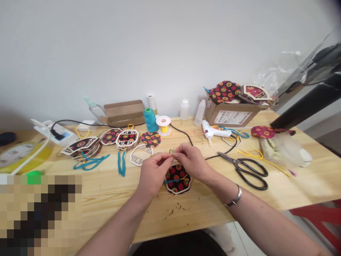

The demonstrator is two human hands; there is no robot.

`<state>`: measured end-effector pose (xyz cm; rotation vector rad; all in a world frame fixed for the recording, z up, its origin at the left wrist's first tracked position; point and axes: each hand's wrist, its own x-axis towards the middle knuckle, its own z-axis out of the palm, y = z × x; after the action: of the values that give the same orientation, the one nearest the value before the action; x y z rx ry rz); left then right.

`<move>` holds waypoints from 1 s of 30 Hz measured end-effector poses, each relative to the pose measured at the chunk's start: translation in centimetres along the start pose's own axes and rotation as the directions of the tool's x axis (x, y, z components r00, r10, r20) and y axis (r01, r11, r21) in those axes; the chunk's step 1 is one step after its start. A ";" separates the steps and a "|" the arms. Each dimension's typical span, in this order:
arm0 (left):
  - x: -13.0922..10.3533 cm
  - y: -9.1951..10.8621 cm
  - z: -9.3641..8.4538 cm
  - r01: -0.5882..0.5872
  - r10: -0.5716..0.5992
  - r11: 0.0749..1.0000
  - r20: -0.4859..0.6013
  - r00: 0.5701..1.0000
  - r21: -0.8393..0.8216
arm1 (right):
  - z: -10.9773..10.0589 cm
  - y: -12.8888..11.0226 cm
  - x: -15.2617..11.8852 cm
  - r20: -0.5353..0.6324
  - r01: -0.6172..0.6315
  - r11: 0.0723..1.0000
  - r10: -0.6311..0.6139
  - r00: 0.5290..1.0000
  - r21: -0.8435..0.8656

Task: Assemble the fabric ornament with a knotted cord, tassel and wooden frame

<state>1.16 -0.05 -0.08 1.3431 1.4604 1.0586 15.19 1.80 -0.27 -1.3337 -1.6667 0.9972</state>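
At the bottom middle there is room to slide over the table [201, 209]. The flowery patch [178, 173] blocks the middle, big scissors [236, 162] the right, and a full box [230, 116] the upper right.

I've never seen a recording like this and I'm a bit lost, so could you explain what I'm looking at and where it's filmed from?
There's no machine here, only a person's two bare hands. The single picture comes from a camera worn on the person's head, looking forward and down, so the forearms reach in from the bottom edge.

The left hand and right hand meet at the fingertips, pinching a thin cord; its far details are too small to make out. Just below them, a dark floral piece lies on the wooden table.

To the right are black-handled scissors, a white glue gun and an open cardboard box. Farther back stand a teal thread spool and a spool of yellow cord.
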 end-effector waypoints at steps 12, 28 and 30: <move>0.4 -0.9 0.0 0.156 -0.125 0.947 0.126 0.984 -0.280 | -0.4 -0.1 0.1 0.030 0.024 0.999 -0.025 0.999 0.042; 0.3 -0.3 0.1 0.196 -0.144 0.906 0.162 0.976 -0.375 | -0.9 -0.3 0.3 0.159 -0.070 0.965 0.030 0.987 0.254; 0.4 -0.3 0.1 0.199 -0.151 0.897 0.149 0.977 -0.395 | -1.2 -0.4 0.3 0.201 -0.103 0.952 0.046 0.978 0.287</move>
<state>1.16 0.31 -0.38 0.9382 1.1676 1.0770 16.05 2.19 0.64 -1.1353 -1.5378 1.4000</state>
